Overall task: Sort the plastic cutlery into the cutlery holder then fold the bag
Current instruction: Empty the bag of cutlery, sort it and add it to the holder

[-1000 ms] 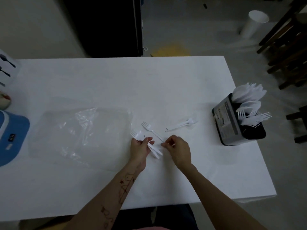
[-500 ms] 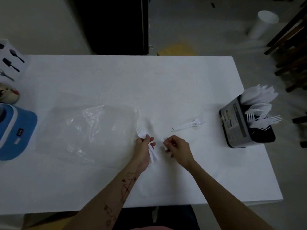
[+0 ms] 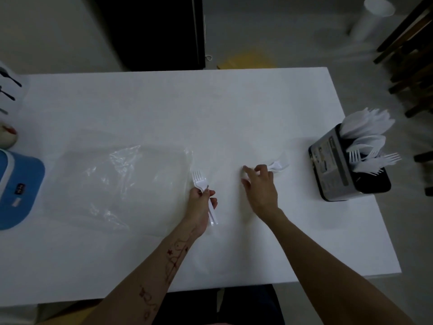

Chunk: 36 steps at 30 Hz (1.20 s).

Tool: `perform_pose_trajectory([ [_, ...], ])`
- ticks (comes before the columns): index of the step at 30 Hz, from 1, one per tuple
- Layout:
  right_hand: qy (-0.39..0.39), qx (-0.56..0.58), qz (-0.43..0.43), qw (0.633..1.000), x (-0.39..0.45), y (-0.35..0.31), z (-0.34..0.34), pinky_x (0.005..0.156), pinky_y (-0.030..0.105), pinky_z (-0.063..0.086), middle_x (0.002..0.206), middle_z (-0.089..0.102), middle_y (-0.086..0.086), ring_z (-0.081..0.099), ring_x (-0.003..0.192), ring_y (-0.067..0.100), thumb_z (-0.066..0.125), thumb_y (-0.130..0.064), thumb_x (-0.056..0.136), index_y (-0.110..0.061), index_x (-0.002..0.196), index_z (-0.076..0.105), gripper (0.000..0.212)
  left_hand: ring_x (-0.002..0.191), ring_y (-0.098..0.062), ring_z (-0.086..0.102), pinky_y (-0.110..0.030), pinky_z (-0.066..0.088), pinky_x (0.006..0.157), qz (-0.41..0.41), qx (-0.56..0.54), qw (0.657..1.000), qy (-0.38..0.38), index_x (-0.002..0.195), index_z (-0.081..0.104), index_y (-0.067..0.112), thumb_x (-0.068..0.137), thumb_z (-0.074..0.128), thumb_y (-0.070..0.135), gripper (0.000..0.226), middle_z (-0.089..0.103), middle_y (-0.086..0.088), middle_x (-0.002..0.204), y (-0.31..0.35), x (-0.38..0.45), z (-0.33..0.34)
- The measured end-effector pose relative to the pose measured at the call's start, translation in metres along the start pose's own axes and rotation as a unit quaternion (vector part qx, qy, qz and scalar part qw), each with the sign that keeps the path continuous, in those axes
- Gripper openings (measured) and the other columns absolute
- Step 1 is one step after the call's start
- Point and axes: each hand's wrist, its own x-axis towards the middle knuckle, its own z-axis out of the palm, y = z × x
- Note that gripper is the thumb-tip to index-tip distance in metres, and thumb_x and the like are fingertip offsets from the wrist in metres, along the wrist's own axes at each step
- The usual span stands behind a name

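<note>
My left hand (image 3: 199, 205) grips a small bunch of white plastic forks (image 3: 199, 181), tines pointing away from me, handles sticking out below the fist. My right hand (image 3: 260, 184) lies over the handles of white plastic spoons (image 3: 277, 164) on the table, fingers spread and curled above them; no firm grip shows. The empty clear plastic bag (image 3: 117, 184) lies flat to the left of my left hand. At the right edge the grey cutlery holder (image 3: 328, 165) stands with several white knives, spoons and forks sticking out.
The white table (image 3: 210, 109) has its right edge just beyond the holder. A blue and white device (image 3: 16, 188) sits at the left edge, with a printed cutlery card (image 3: 9, 90) behind it. Dark chairs and a white bin stand on the floor at the far right.
My right hand let go near the forks and moved right onto the spoons. My left hand stays shut on the forks, now held more upright.
</note>
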Motion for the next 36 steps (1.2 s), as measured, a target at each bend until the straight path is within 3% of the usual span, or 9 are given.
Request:
perform_pose_trajectory([
  [7,0.029,0.004,0.013,0.999,-0.019,0.015,-0.002,0.059,0.038,0.052,0.113,0.055,0.011,0.052,0.093,0.03,0.065,-0.019,0.092,-0.003,0.094,0.061,0.016,0.069,-0.016,0.051,-0.027,0.049,0.073,-0.008,0.006,1.0,-0.011,0.112,0.048,0.005,0.1,0.04,0.005,0.014,0.054,-0.006,0.086,-0.01,-0.003,0.003],
  [10,0.048,0.047,0.037,0.997,-0.028,0.027,-0.007,0.067,0.032,0.05,0.113,0.054,0.011,0.052,0.091,0.028,0.065,-0.002,0.088,-0.004,0.093,0.06,0.006,0.069,-0.016,0.052,-0.028,0.049,0.074,-0.012,0.006,1.0,-0.024,0.113,0.048,0.004,0.1,0.04,0.004,0.015,0.055,-0.006,0.087,-0.012,-0.004,0.011],
  [12,0.057,0.119,0.093,0.987,-0.032,0.031,-0.013,0.07,0.022,0.051,0.115,0.049,0.008,0.055,0.086,0.022,0.065,0.007,0.084,-0.007,0.1,0.056,0.024,0.07,-0.017,0.052,-0.028,0.049,0.074,-0.014,0.006,0.999,-0.033,0.114,0.048,0.004,0.1,0.041,0.004,0.016,0.056,-0.007,0.087,-0.015,-0.005,0.018],
  [16,0.082,0.244,0.205,0.944,-0.034,0.035,-0.027,0.074,0.032,0.054,0.111,0.051,0.004,0.06,0.08,0.018,0.074,0.0,0.08,-0.013,0.109,0.048,0.041,0.072,-0.016,0.052,-0.026,0.049,0.074,-0.019,0.01,0.998,-0.053,0.113,0.049,0.005,0.1,0.042,0.008,0.015,0.056,-0.006,0.088,-0.018,-0.006,0.031],
  [19,0.1,0.343,0.225,0.906,-0.037,0.033,-0.04,0.07,0.015,0.049,0.094,0.064,-0.002,0.063,0.08,0.007,0.075,-0.009,0.082,-0.019,0.109,0.05,0.038,0.073,-0.017,0.053,-0.026,0.049,0.073,-0.029,0.008,0.997,-0.064,0.114,0.049,0.005,0.099,0.045,0.012,0.017,0.057,-0.006,0.089,-0.016,-0.006,0.043],
  [21,0.089,0.382,0.211,0.895,-0.04,0.029,-0.043,0.072,0.012,0.05,0.086,0.069,-0.006,0.066,0.079,0.005,0.077,-0.014,0.082,-0.022,0.107,0.055,0.034,0.077,-0.018,0.056,-0.026,0.047,0.073,-0.037,0.003,0.997,-0.071,0.122,0.048,0.004,0.099,0.047,0.012,0.025,0.059,-0.005,0.092,-0.014,-0.006,0.051],
  [26,-0.001,0.513,0.217,0.831,-0.039,0.023,-0.04,0.082,0.032,0.058,0.087,0.073,0.003,0.071,0.086,0.02,0.078,-0.012,0.08,-0.018,0.095,0.07,0.018,0.091,-0.02,0.058,-0.026,0.045,0.069,-0.048,-0.014,0.995,-0.092,0.127,0.044,0.01,0.097,0.051,0.015,0.032,0.057,-0.009,0.116,-0.006,-0.012,0.066],
  [31,-0.041,0.511,0.218,0.831,-0.036,0.023,-0.04,0.078,0.029,0.057,0.087,0.075,0.003,0.071,0.087,0.02,0.076,-0.008,0.082,-0.017,0.095,0.074,0.016,0.095,-0.02,0.059,-0.026,0.047,0.071,-0.04,-0.012,0.995,-0.089,0.122,0.045,0.012,0.097,0.052,0.015,0.026,0.057,-0.009,0.119,-0.005,-0.009,0.07],
  [36,-0.135,0.482,0.163,0.85,-0.03,0.024,-0.045,0.081,0.034,0.059,0.084,0.076,0.002,0.073,0.081,0.019,0.076,-0.008,0.081,-0.012,0.091,0.076,0.01,0.092,-0.022,0.062,-0.03,0.052,0.074,-0.028,-0.01,0.995,-0.1,0.123,0.048,0.0,0.098,0.049,0.013,0.028,0.061,-0.011,0.11,-0.007,-0.003,0.069],
])
